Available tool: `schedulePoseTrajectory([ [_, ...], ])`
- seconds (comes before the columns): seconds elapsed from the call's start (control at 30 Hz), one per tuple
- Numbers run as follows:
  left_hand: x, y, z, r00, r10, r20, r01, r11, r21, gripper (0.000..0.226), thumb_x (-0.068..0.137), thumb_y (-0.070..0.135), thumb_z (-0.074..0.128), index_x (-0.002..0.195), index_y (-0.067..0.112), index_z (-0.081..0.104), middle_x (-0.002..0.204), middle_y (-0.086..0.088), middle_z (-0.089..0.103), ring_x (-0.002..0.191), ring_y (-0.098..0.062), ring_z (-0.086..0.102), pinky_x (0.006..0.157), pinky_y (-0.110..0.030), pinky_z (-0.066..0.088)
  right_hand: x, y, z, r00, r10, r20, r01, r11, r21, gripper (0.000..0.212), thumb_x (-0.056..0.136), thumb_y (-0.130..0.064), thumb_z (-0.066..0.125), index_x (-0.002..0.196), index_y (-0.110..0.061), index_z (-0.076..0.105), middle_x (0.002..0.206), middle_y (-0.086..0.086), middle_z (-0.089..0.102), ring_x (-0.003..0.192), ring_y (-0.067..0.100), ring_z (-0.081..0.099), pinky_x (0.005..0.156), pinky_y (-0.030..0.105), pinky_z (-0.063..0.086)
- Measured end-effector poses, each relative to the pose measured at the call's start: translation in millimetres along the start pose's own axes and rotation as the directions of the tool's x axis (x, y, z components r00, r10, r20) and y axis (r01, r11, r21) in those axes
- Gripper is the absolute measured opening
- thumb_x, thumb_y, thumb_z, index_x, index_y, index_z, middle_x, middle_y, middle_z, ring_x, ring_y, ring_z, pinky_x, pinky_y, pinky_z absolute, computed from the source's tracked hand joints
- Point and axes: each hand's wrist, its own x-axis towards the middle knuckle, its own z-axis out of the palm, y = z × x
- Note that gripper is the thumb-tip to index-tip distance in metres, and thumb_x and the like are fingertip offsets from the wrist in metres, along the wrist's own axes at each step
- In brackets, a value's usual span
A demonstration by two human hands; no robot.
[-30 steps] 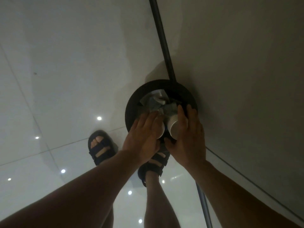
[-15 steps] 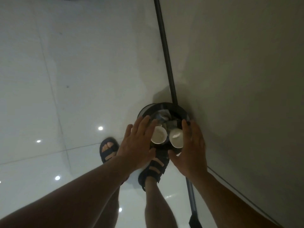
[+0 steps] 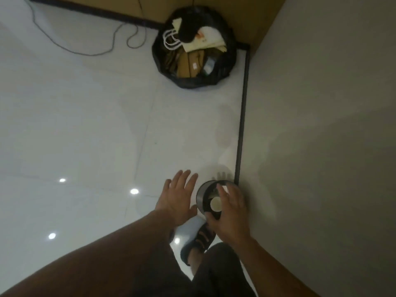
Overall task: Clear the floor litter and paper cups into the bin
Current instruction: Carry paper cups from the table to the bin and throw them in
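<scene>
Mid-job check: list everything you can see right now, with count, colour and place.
bin: one, dark, round, on the floor by the right wall's skirting.
paper cup: one plainly seen, pale, inside the bin; the right hand hides part of the opening.
rubbish bag: one, black, open, far corner, holding cardboard and paper bags.
cable: one, grey, looped on the floor, far left.
skirting: black, along the foot of the walls.
floor: white glossy tiles.
sandal: one, dark, just below the bin.
left hand: fingers straight, left of the bin, apart from it.
right hand: fingers spread over the bin's right side.
</scene>
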Motion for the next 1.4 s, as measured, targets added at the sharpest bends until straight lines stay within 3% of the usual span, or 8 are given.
schedulePoseTrajectory([
  [0.13,-64.4,-6.9,-43.6,0.987,-0.146,-0.073,0.146,0.989,-0.008,0.089,0.089,0.049,0.052,0.152,0.024,-0.006,0.16,-0.003,-0.004,0.147,-0.024,-0.009,0.12,-0.046,0.005,-24.7,-39.2,-33.8,0.98,-0.172,0.097,0.178,0.983,-0.05,0.09,0.083,-0.066,0.052,0.152,-0.04,0.0,0.163,-0.004,0.003,0.15,0.021,0.0,0.119,0.042,0.013],
  [0.27,-131.8,-8.3,-65.5,0.945,-0.284,-0.161,0.287,0.958,-0.003,0.089,0.089,0.049,0.054,0.152,0.023,-0.002,0.161,-0.003,-0.003,0.147,-0.025,-0.007,0.119,-0.047,0.006,-43.5,-67.5,-61.3,0.944,-0.303,0.132,0.316,0.944,-0.094,0.089,0.083,-0.066,0.053,0.151,-0.041,0.002,0.163,-0.004,0.002,0.15,0.021,-0.002,0.118,0.042,0.014],
  [0.5,-247.7,5.5,-45.8,0.798,-0.534,-0.279,0.511,0.845,-0.157,0.088,0.086,0.049,0.057,0.151,0.022,0.004,0.16,-0.005,0.006,0.147,-0.027,0.001,0.118,-0.046,0.012,-81.9,-132.3,-90.6,0.788,-0.586,0.189,0.615,0.762,-0.203,0.084,0.086,-0.062,0.053,0.152,-0.034,0.01,0.162,0.0,0.009,0.149,0.024,0.004,0.116,0.043,0.021],
  [0.73,-385.8,0.0,1.2,0.514,-0.804,-0.299,0.676,0.595,-0.434,0.087,0.085,0.052,0.055,0.151,0.021,0.007,0.158,-0.003,0.008,0.146,-0.023,0.004,0.117,-0.043,0.015,-163.5,-219.4,-65.8,0.574,-0.745,0.339,0.818,0.53,-0.221,0.084,0.087,-0.063,0.051,0.154,-0.034,0.009,0.163,-0.002,0.006,0.15,0.021,0.0,0.119,0.043,0.017],
  [0.9,-495.7,-24.8,37.1,0.272,-0.92,-0.283,0.676,0.392,-0.624,0.086,0.084,0.05,0.056,0.151,0.022,0.01,0.158,-0.003,0.011,0.146,-0.022,0.007,0.116,-0.042,0.017,-240.2,-295.6,-23.8,0.425,-0.806,0.412,0.905,0.362,-0.225,0.084,0.087,-0.061,0.051,0.154,-0.032,0.009,0.162,0.0,0.007,0.149,0.021,0.0,0.118,0.043,0.016],
  [1.03,-599.0,-49.7,78.0,0.098,-0.958,-0.27,0.667,0.264,-0.696,0.087,0.083,0.051,0.058,0.151,0.021,0.013,0.157,-0.005,0.014,0.144,-0.023,0.012,0.114,-0.041,0.022,-324.8,-356.9,29.7,0.336,-0.816,0.471,0.94,0.261,-0.219,0.084,0.087,-0.061,0.051,0.154,-0.032,0.01,0.162,0.0,0.009,0.149,0.021,0.001,0.118,0.042,0.017],
  [1.17,-706.0,-72.7,123.8,-0.083,-0.975,-0.208,0.646,0.106,-0.756,0.087,0.082,0.051,0.059,0.15,0.022,0.014,0.157,-0.005,0.015,0.144,-0.024,0.014,0.115,-0.041,0.022,-420.8,-412.8,88.6,0.182,-0.838,0.514,0.982,0.124,-0.146,0.084,0.086,-0.061,0.052,0.154,-0.032,0.013,0.162,-0.001,0.01,0.149,0.02,0.003,0.117,0.041,0.019],
  [1.4,-829.8,-90.0,184.6,-0.286,-0.955,-0.078,0.574,-0.106,-0.812,0.088,0.082,0.052,0.059,0.15,0.023,0.013,0.157,-0.003,0.014,0.144,-0.024,0.014,0.115,-0.042,0.023,-541.5,-492.5,157.8,-0.04,-0.819,0.572,0.994,-0.091,-0.062,0.084,0.086,-0.061,0.052,0.154,-0.031,0.013,0.161,0.0,0.011,0.149,0.02,0.005,0.117,0.04,0.019],
])
